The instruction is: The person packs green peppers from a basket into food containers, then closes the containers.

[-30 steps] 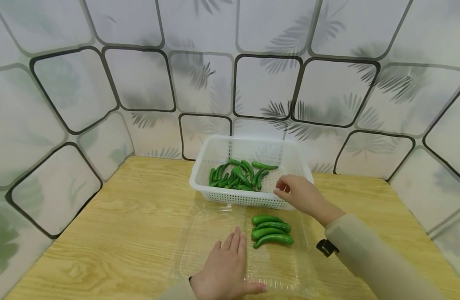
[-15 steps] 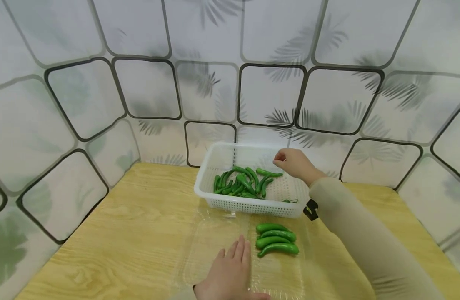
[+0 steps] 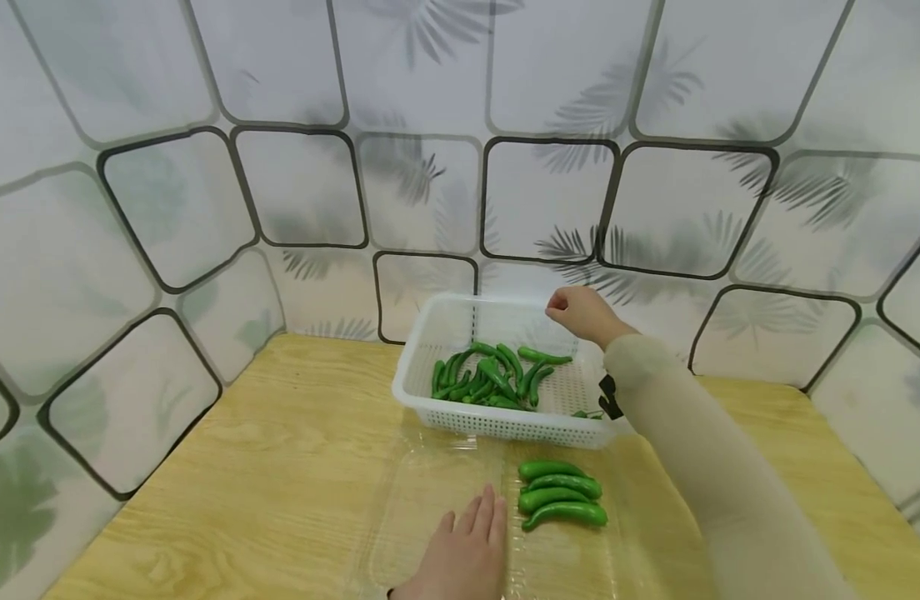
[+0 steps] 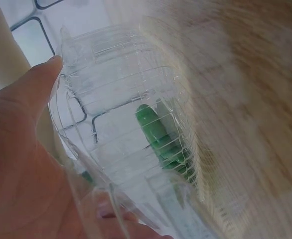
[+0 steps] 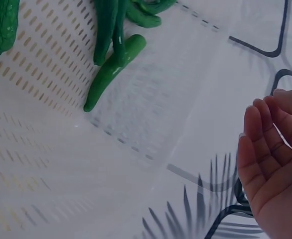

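Note:
My left hand [image 3: 463, 550] rests with straight fingers on a clear plastic clamshell box [image 3: 422, 508], along its middle fold. In the left wrist view the thumb [image 4: 34, 82] lies at the box's edge. Several green peppers [image 3: 561, 492] lie in a row in the box's right half. My right hand [image 3: 580, 312], holding nothing, hovers over the back right of a white plastic basket [image 3: 475, 423]. Its fingers [image 5: 258, 144] are loosely bent in the right wrist view, the thumb close to their tips. More green peppers [image 3: 497, 375] lie heaped in the basket.
The basket stands behind the box on a wood-grain table [image 3: 280, 467]. A patterned wall covering [image 3: 422, 200] rises behind the basket and at both sides. A few small peppers [image 3: 587, 414] lie in the basket's front right corner. The right sleeve [image 3: 700, 442] reaches past the box's right side.
My right hand has moved from the basket's front right rim back and up over its far right side. The left hand stays on the box. The head view has tilted up slightly.

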{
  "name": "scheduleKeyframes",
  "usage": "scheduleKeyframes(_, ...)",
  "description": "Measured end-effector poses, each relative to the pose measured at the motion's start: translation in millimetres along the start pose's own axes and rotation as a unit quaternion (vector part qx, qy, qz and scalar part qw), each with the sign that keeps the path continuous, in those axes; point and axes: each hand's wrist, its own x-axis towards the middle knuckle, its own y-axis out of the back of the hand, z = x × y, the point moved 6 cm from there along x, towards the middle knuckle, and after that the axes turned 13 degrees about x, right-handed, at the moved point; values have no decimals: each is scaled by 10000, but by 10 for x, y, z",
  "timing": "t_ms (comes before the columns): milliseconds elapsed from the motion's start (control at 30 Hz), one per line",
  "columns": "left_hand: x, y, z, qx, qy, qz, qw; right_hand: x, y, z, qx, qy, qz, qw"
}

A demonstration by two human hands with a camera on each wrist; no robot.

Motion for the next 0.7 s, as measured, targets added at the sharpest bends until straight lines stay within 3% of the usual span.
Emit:
scheduleKeyframes(300,10,-44,-10,-11,-27,-36,10000,94,-121,134,2,170,-55,9998)
scheduleKeyframes(700,24,-70,-3,121,-101,86,9998,145,-226,354,-119,-8,-293,9995)
